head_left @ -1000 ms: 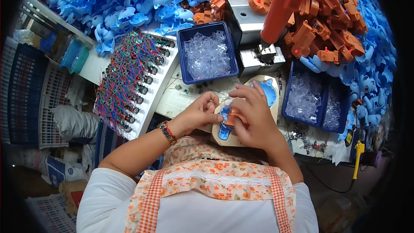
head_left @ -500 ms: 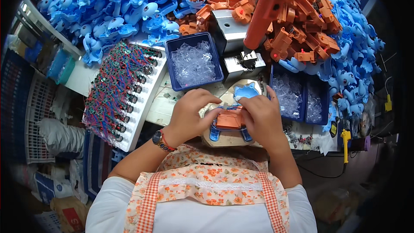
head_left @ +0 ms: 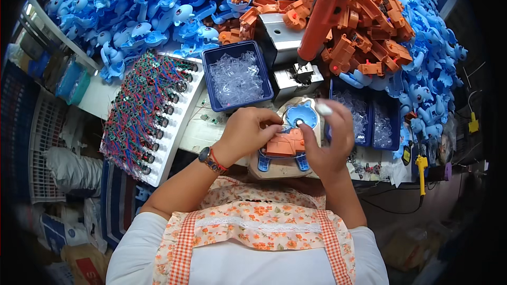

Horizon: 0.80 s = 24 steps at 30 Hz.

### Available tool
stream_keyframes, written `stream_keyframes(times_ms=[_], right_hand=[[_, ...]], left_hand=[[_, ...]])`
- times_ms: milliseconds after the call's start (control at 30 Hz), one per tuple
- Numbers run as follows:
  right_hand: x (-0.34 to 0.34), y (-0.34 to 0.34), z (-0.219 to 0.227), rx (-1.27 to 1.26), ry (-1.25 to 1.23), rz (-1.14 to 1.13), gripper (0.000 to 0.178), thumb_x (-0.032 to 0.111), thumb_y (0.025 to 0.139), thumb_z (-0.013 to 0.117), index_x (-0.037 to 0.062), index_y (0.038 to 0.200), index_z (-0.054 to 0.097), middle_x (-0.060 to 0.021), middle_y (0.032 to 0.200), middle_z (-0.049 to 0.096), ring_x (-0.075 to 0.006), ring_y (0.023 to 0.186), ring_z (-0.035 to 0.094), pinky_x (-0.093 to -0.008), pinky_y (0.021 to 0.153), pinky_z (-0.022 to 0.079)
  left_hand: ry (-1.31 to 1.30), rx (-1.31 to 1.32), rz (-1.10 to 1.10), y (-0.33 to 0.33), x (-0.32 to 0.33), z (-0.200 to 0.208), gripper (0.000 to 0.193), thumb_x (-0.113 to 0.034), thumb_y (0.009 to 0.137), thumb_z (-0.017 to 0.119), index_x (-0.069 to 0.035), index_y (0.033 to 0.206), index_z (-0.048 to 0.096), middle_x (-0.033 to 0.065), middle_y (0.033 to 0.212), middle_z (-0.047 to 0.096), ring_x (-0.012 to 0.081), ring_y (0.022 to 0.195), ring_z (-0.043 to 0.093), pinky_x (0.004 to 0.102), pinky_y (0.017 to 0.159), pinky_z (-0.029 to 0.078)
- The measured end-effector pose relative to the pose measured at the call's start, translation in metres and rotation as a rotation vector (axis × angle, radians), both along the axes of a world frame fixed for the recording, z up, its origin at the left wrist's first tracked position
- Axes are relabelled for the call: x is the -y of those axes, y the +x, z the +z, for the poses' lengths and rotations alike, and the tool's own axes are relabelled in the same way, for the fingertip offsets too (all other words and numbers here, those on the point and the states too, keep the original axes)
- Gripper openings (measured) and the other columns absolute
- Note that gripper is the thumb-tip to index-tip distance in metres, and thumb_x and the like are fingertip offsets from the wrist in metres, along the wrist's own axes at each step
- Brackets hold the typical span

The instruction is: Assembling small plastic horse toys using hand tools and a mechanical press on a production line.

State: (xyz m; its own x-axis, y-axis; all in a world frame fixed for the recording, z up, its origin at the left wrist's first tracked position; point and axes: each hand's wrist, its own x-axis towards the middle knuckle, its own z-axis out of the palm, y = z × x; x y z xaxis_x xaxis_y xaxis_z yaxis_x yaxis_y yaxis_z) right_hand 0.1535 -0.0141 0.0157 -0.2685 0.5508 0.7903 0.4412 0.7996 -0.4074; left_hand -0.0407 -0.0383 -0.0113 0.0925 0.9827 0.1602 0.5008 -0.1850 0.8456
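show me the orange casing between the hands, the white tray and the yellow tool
Orange casing [head_left: 282, 148]: head view, middle of its body.
White tray [head_left: 177, 127]: head view, bare right-hand side.
Yellow tool [head_left: 422, 171]: head view, on its handle.

Cool, even light brightens my bench [head_left: 196, 136], glaring off the metal block [head_left: 282, 34] and glinting in the clear plastic pieces [head_left: 236, 76]. My right hand [head_left: 334, 140] smears with motion blur; my left hand [head_left: 247, 134] looks sharper. The lower corners dim, and straight edges bow toward a black rim.
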Motion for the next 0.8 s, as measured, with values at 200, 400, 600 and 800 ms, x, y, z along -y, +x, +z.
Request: stream_keyframes(times_ms=[200,400,600,800], right_hand=[[0.023,0.009,-0.019,0.35,-0.082,0.099,0.021,0.015,0.071,0.077,0.0096,0.089,0.068,-0.0116,0.11,0.061,-0.0324,0.106,0.057,-0.0482,0.096,0.039],[0.021,0.012,-0.036,0.351,-0.191,0.066,0.019,0.02,0.074,0.075,0.0092,0.088,0.069,-0.0101,0.11,0.061,-0.0314,0.109,0.056,-0.0495,0.099,0.035],[0.023,0.011,-0.042,0.239,-0.332,0.044,0.026,0.02,0.074,0.076,0.0074,0.092,0.063,-0.0113,0.11,0.06,-0.033,0.11,0.054,-0.0461,0.097,0.035],[0.021,0.018,-0.047,0.236,-0.348,0.057,0.036,0.022,0.071,0.079,0.0075,0.098,0.059,-0.012,0.113,0.059,-0.0335,0.11,0.054,-0.0483,0.1,0.033]], left_hand=[[-0.182,0.332,-0.091,-0.011,-0.01,-0.022,0.013,-0.009,0.085,0.068,0.0,0.094,0.071,0.0038,0.085,0.07,0.0074,0.075,0.063,0.0242,0.069,0.051],[-0.204,0.348,-0.119,-0.006,-0.006,-0.015,0.009,-0.008,0.087,0.068,-0.003,0.094,0.069,0.0006,0.092,0.069,0.0049,0.075,0.061,0.02,0.065,0.048],[0.036,0.264,-0.173,-0.007,0.001,-0.028,0.007,-0.007,0.085,0.069,-0.004,0.091,0.071,0.0038,0.09,0.07,0.0082,0.078,0.061,0.022,0.064,0.047],[0.268,0.121,-0.149,0.002,0.014,-0.024,0.019,-0.005,0.072,0.073,-0.005,0.09,0.072,0.0089,0.084,0.068,0.0249,0.085,0.063,0.0339,0.074,0.05]])
